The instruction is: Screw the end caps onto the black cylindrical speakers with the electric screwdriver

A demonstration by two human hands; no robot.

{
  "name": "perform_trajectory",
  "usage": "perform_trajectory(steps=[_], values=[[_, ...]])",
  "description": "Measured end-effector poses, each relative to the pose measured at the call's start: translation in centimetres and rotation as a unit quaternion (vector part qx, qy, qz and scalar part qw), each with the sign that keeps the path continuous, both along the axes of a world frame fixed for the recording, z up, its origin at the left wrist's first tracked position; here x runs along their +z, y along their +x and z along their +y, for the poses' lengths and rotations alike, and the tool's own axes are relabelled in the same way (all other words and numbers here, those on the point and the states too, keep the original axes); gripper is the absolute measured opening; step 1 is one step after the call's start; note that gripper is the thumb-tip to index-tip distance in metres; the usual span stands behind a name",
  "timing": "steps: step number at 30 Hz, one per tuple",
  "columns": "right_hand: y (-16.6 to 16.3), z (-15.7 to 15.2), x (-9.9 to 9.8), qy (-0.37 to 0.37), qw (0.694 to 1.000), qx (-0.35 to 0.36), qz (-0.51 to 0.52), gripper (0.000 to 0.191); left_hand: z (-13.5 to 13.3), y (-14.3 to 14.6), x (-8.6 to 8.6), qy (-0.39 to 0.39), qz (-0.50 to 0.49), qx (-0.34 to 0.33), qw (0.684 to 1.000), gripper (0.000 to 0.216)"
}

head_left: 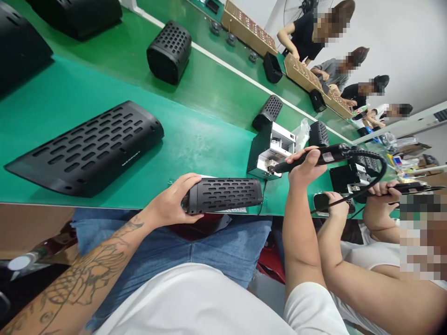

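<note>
My left hand (176, 202) is wrapped round one end of a black perforated speaker housing (226, 194), which lies at the near edge of the green table. In my right hand (309, 165) is a black electric screwdriver (323, 156) with a coiled cord at its rear. Its tip points left, at the front of a silver and black screw feeder (268, 151); whether it touches a screw there is too small to tell. Another perforated housing (91, 144), with white lettering on its side, rests on the table to the left.
More black housings (170, 51) stand on the green conveyor (216, 88) beyond a white rail. On my right, a co-worker's hand (382, 190) holds another screwdriver beside a second feeder (349, 177). Several people work across the line by cardboard trays (247, 28).
</note>
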State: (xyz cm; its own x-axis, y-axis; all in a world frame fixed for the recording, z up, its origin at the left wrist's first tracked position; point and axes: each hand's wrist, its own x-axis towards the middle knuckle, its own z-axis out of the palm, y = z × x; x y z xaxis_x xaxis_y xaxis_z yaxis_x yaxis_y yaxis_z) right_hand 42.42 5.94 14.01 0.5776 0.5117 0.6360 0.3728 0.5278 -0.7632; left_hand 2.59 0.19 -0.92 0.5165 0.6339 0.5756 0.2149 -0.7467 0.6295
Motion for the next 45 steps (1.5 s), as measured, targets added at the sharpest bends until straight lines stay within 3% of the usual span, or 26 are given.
perform_trajectory(steps=[4,8,10,14,17,21,29,38,45], values=[[-0.2,-1.2,-0.5,-0.025,1.000,-0.008,0.010,0.056,0.0,0.0,0.1,-0.012,0.009,-0.001,1.000,0.113],[-1.8,-3.7,1.5,0.002,1.000,0.018,0.025,0.049,0.0,-0.1,0.5,-0.048,0.021,-0.005,0.999,0.110],[-3.5,-5.7,2.9,0.031,0.996,0.073,0.039,0.045,-0.1,-0.1,0.7,-0.058,0.020,-0.011,0.998,0.107],[-9.2,-10.0,5.0,0.042,0.957,0.284,0.025,0.042,-0.1,-0.1,0.8,-0.060,0.017,-0.020,0.998,0.107],[-14.2,-11.5,5.0,-0.002,0.918,0.397,0.008,0.047,-0.1,0.0,0.6,-0.057,0.003,-0.027,0.998,0.109],[-18.9,-10.7,3.6,-0.001,0.878,0.479,-0.012,0.045,-0.3,0.3,0.3,-0.061,-0.014,-0.017,0.998,0.112],[-20.7,-9.9,2.0,-0.031,0.862,0.506,-0.012,0.035,-0.6,0.7,0.1,-0.074,-0.030,-0.010,0.997,0.108],[-20.8,-9.5,1.2,-0.003,0.825,0.565,-0.023,0.026,-0.5,1.0,0.1,-0.064,-0.034,-0.009,0.997,0.107],[-20.3,-9.5,-0.9,-0.063,0.839,0.541,-0.007,0.049,-0.1,0.9,-0.2,-0.063,-0.028,0.003,0.998,0.107]])
